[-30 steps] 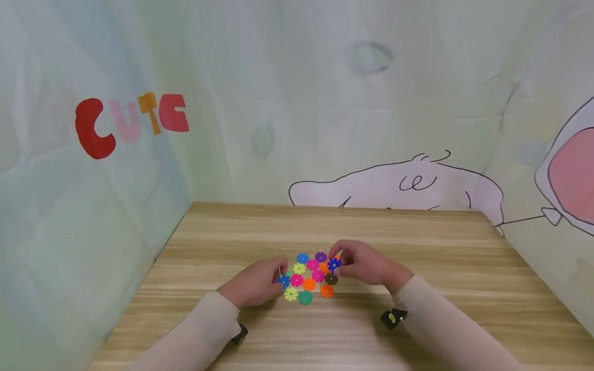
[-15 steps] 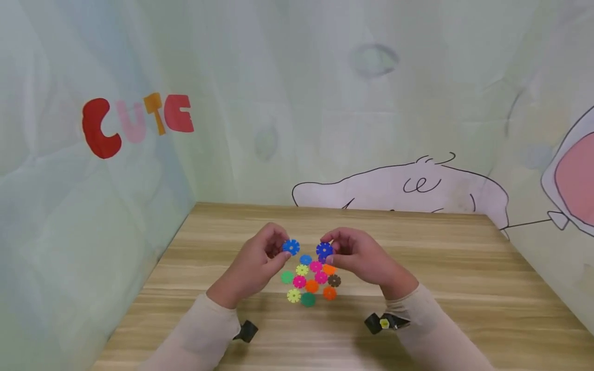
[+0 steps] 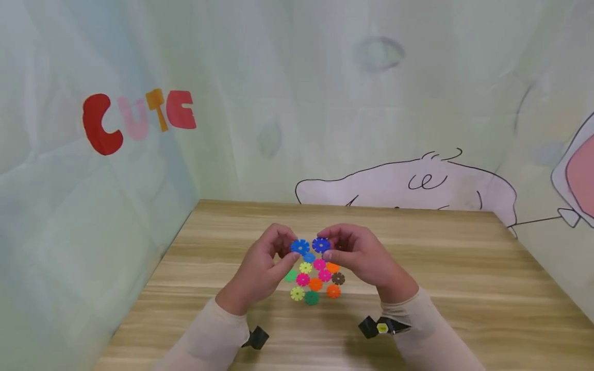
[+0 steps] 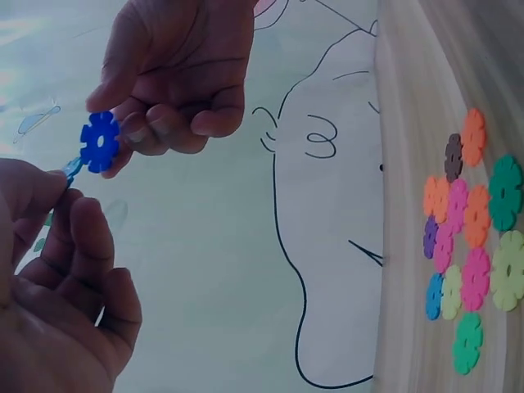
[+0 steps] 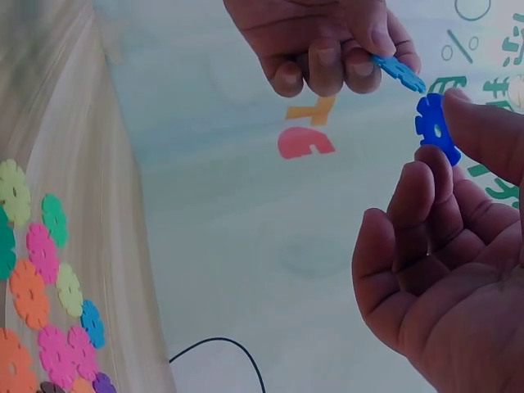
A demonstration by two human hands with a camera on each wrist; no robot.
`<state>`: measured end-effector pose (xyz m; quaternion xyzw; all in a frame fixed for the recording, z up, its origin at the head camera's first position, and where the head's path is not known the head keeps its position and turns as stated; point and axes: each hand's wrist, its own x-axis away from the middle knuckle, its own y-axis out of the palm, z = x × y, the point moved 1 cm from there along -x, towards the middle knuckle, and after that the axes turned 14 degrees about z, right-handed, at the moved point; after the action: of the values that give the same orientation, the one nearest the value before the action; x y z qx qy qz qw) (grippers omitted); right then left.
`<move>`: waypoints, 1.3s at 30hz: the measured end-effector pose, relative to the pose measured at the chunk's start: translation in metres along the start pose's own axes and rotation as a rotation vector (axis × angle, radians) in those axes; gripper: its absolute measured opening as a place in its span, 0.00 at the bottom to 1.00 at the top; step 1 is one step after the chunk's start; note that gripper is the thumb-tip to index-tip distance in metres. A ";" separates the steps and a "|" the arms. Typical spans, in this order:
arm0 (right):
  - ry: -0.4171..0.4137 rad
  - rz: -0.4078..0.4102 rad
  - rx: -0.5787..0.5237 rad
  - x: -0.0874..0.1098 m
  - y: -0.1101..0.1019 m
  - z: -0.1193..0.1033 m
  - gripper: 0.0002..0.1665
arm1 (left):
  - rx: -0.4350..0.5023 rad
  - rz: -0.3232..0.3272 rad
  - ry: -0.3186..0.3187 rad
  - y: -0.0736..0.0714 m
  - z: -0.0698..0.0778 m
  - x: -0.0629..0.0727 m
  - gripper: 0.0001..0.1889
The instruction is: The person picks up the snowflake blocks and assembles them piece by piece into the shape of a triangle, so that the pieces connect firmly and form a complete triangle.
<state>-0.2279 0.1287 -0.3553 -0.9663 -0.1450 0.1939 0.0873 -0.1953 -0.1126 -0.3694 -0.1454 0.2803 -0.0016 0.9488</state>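
My left hand pinches a light blue notched plastic disc between thumb and fingertips. Opposite it, my right hand pinches a dark blue notched disc in the same way. Both discs are flower-shaped with a small hole in the middle. They are raised above the table, edge towards edge. In the right wrist view the light blue disc is turned nearly edge-on, its tip close to the rim of the dark blue disc. The left wrist view shows the dark blue disc face-on.
Below the hands, several loose discs lie on the wooden table, among them a dark green one, a brown one and a yellow one. A printed cloth wall stands behind and to the left.
The left hand has lifted the light blue disc off the table and moved it right. The right hand has raised the dark blue disc and brought it left, so the two discs are now close.
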 end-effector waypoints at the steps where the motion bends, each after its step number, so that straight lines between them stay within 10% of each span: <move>1: 0.000 0.000 -0.007 0.001 0.000 -0.001 0.17 | 0.009 0.004 0.017 0.001 0.000 0.001 0.14; 39: 0.101 -0.022 -0.110 0.009 0.012 -0.006 0.16 | 0.091 0.094 0.239 0.012 -0.006 0.010 0.12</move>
<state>-0.2140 0.1195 -0.3556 -0.9766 -0.1614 0.1356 0.0434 -0.1910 -0.1032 -0.3824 -0.0879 0.3973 0.0130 0.9134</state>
